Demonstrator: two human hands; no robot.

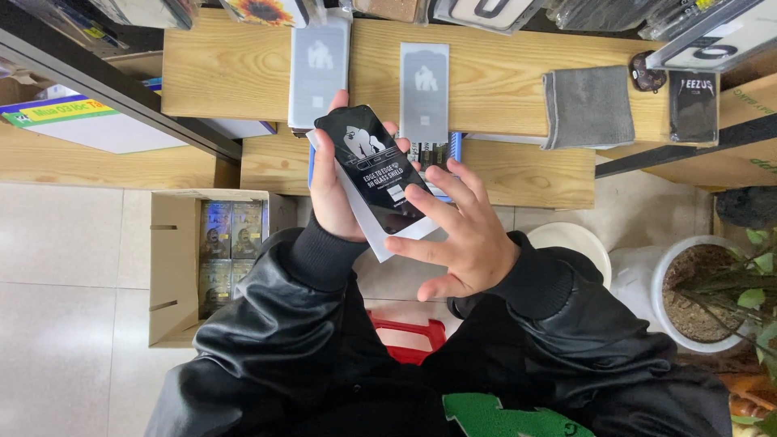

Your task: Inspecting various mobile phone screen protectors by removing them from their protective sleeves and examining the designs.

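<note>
Your left hand [336,190] gripped the black packet [374,168] at frame centre, tilted for viewing; your right hand [461,235], fingers spread, steadied its lower edge above the desk [502,89].

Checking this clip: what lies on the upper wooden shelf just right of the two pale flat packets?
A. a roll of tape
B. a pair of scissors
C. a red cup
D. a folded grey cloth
D: a folded grey cloth lies on the wooden shelf, right of the two pale flat packets; no scissors, cup or tape show there.
</note>
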